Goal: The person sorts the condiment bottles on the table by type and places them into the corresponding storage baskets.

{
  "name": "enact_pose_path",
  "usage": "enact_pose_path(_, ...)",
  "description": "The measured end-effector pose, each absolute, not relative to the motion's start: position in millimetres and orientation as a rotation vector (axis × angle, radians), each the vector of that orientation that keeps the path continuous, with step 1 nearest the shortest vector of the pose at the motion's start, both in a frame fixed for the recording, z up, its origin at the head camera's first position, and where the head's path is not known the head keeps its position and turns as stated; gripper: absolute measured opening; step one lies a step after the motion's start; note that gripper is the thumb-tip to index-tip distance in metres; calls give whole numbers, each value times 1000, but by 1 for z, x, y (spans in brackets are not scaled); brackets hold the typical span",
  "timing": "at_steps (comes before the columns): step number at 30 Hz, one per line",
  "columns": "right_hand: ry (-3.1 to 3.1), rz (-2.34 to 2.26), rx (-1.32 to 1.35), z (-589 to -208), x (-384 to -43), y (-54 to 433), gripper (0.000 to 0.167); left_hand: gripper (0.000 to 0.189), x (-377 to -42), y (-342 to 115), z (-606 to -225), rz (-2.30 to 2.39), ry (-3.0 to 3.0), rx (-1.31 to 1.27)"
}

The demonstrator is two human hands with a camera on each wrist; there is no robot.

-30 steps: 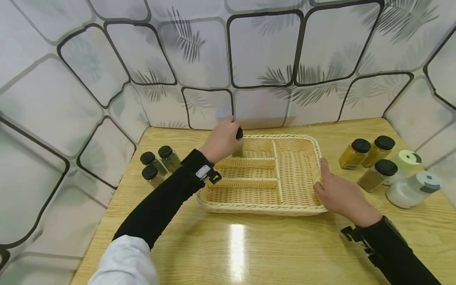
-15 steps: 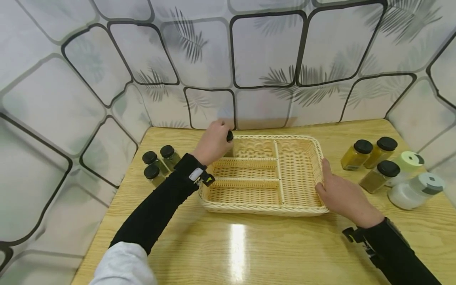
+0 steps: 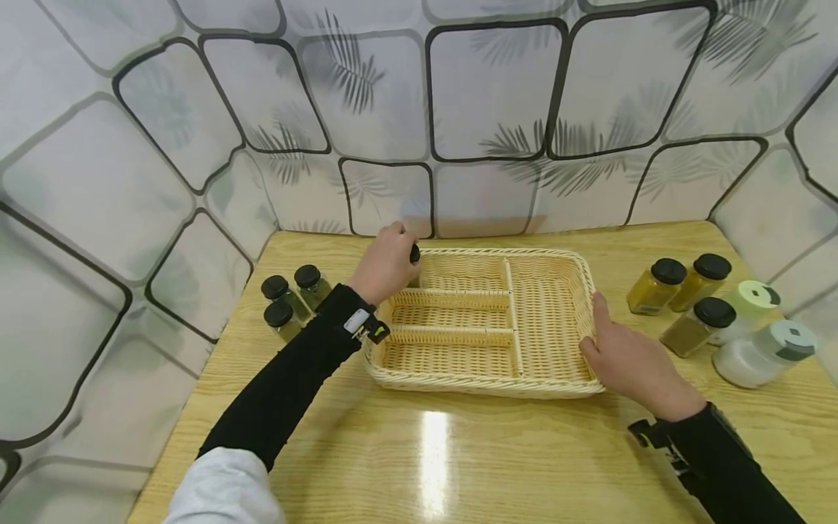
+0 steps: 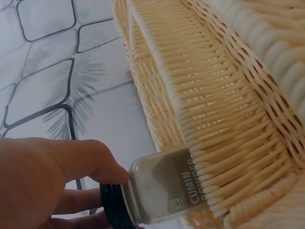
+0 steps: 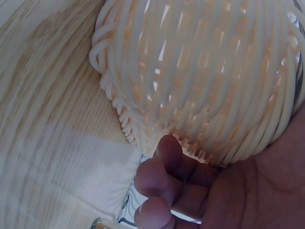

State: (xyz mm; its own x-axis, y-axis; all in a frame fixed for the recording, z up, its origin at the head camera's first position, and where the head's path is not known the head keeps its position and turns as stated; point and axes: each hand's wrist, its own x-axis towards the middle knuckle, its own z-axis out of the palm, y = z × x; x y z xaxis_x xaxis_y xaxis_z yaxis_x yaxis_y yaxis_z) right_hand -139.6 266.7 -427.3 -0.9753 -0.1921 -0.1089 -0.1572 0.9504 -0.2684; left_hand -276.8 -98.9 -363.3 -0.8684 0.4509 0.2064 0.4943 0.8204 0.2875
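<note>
A pale wicker basket [image 3: 484, 385] with several compartments sits on the wooden table. My left hand [image 3: 385, 263] pinches the black lid of a spice jar [image 4: 164, 186] at the basket's back-left compartment. Greyish powder fills the clear jar, and its lettering reads "cumin powder". In the left wrist view the jar's lower part goes behind a woven divider [image 4: 214, 109]. My right hand [image 3: 628, 356] grips the basket's right side, thumb at the rim. The right wrist view shows its curled fingers [image 5: 152, 176] against the outside of the weave.
Left of the basket stand several black-lidded jars [image 3: 279, 314] of dried spices. To the right are yellow spice jars [image 3: 648, 295], a brown one [image 3: 687, 338], and two white-bodied containers, one with a green top [image 3: 753, 298]. A patterned curtain [image 3: 484, 94] encloses the table's back and sides.
My left hand has moved left with the jar, along the back compartment to its left end. The right hand keeps its hold on the basket's right side.
</note>
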Motion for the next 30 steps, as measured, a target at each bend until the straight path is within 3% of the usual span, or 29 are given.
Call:
enact_pose_path(20,2944,-425,-245,-426,-138,265,77,39,-277,-96,-365,-473,-3023,-699)
enact_pose_path(30,2949,-421,-250,-428,-139,266,77,35,-273,-97,-364,-464,-3025,-696)
